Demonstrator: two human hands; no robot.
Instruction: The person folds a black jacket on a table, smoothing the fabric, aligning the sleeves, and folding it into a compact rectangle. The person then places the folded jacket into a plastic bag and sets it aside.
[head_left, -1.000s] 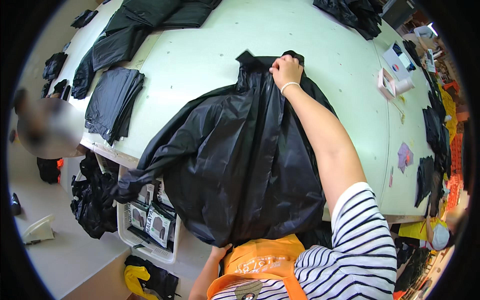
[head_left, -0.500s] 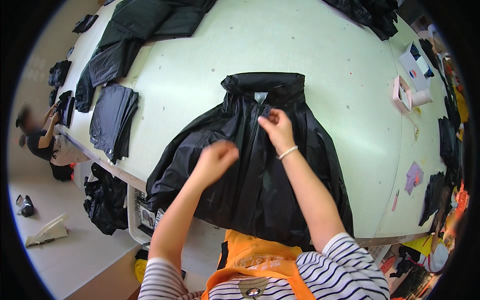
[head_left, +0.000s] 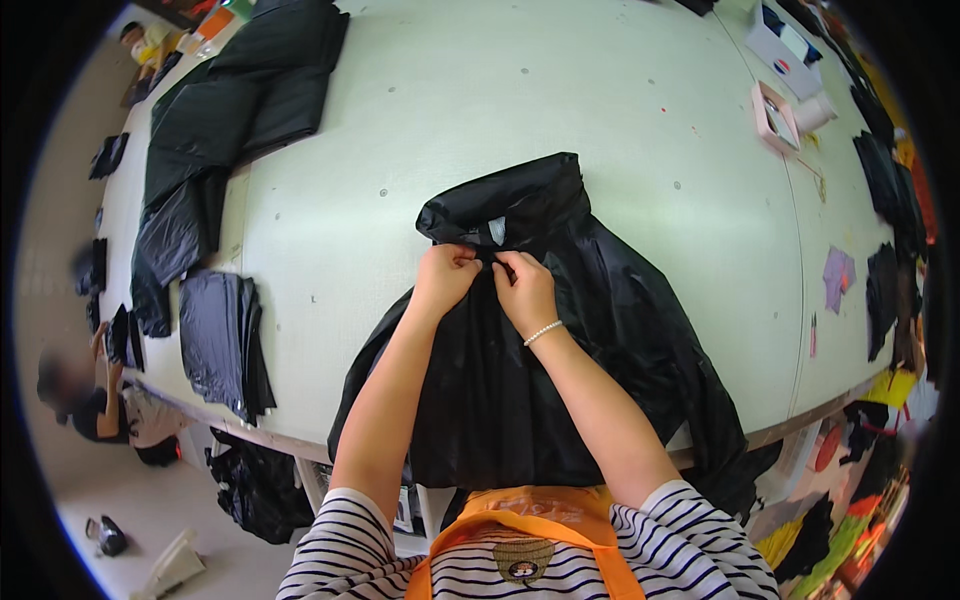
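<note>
A black jacket (head_left: 540,400) lies front up before me, its raised collar (head_left: 520,195) away from me and its hem hanging over the table's near edge. Inside the collar a small pale label (head_left: 497,231) shows. My left hand (head_left: 446,278) pinches the jacket's front opening just below the collar. Close beside it, my right hand (head_left: 524,288), with a beaded bracelet on the wrist, pinches the other side of the opening. The fingertips of both hands nearly meet there. Whether a zip or snap is between them is hidden.
Folded black garments (head_left: 222,340) lie on the pale table (head_left: 360,240) at left, with larger dark fabric (head_left: 250,100) beyond. A pink box (head_left: 775,115), a white box (head_left: 783,50) and a small cutter (head_left: 813,335) are at right. Co-workers stand along the left side.
My left hand has come up from the jacket's chest to the neckline beside my right hand. The collar now tilts, and the whole view has shifted.
</note>
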